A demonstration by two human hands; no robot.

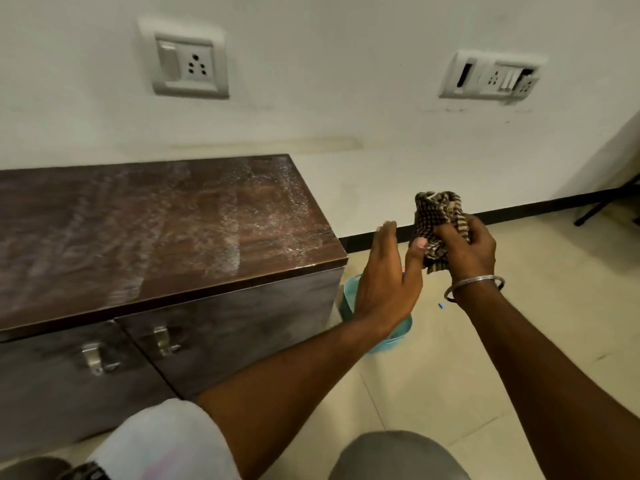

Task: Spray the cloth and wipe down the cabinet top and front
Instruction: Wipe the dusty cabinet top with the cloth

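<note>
A brown checked cloth is bunched up in my right hand, held in the air to the right of the cabinet. My left hand is beside it with fingers spread, its thumb touching the cloth's lower edge. The dark wooden cabinet has a glossy top with whitish smears near its right end, and a front with two metal handles. No spray bottle is clearly visible.
A teal plastic bucket stands on the floor by the cabinet's right side, mostly hidden behind my left arm. Wall sockets sit above. A small blue scrap lies on the tiled floor. My knees are at the bottom.
</note>
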